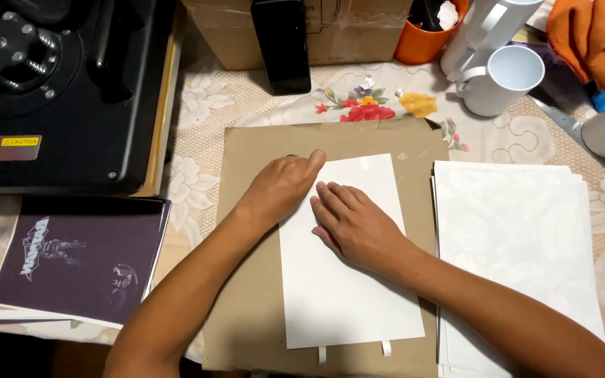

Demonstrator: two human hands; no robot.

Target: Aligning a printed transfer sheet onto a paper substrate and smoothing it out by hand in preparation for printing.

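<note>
Left hand (280,187) flat, open on sheet's (348,280) far-left corner | right hand (355,224) open, pressing its middle | smooth toward near edge, keep sheet square on cardboard (246,308).

A floral-clothed table (204,98) bears brown cardboard (246,308), a paper stack (512,231) (white), mugs (498,80), a press (57,91).

Heat press (57,91): black machine with a yellow warning sticker, at the tabletop's far left corner.
Dark print (78,259): purple-black printed sheet atop other sheets, near the left edge, just in front of the press.
Paper stack (519,245): white sheets along the right side.
Mug (502,80): white, toward the far right, lying on its side with its mouth showing.
Orange cup (425,35): at the far edge, beside the cardboard box (344,31).
Black phone (281,45): leaning against the box.
Tablecloth (197,112): cream lace with a flower print.
</note>
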